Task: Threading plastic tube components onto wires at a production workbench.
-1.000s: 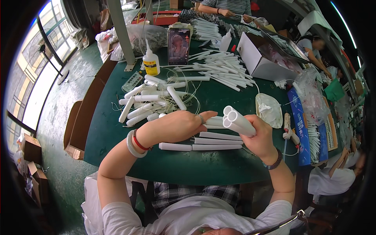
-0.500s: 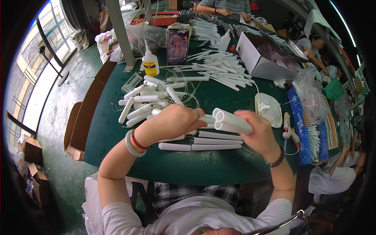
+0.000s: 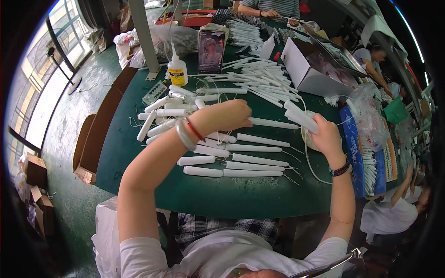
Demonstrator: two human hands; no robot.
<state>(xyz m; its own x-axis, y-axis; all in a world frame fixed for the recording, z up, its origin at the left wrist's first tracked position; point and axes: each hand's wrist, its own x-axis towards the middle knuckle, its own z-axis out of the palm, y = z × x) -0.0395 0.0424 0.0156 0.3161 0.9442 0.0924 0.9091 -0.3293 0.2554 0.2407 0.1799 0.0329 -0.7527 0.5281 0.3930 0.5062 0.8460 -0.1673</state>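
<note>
My right hand [image 3: 328, 139] is closed round a small bundle of short white tubes [image 3: 301, 118], raised over the table's right half; at least two tubes show. My left hand [image 3: 232, 115] has its fingers pressed together at the left end of a slim white tapered stick [image 3: 276, 123]. Whatever lies under those fingers is hidden. Nearer to me, thicker white tubes [image 3: 203, 172] lie in rows, end to end with slim tapered sticks [image 3: 252, 173] that have thin wires at their right tips. A loose heap of white tubes with wires [image 3: 174, 112] is left of my left hand.
On the green table [image 3: 222, 199] stand a yellow-labelled glue bottle [image 3: 177, 72] and an upright phone [image 3: 211, 51]. Behind are a pile of white sticks [image 3: 266, 78] and a white box [image 3: 306, 69]. A blue box [image 3: 354, 148] is at right. A co-worker's hands [image 3: 278, 16] are at the far side.
My right hand has moved right and away from me with the tubes. My left hand has moved slightly farther off, apart from the bundle, to a stick's end.
</note>
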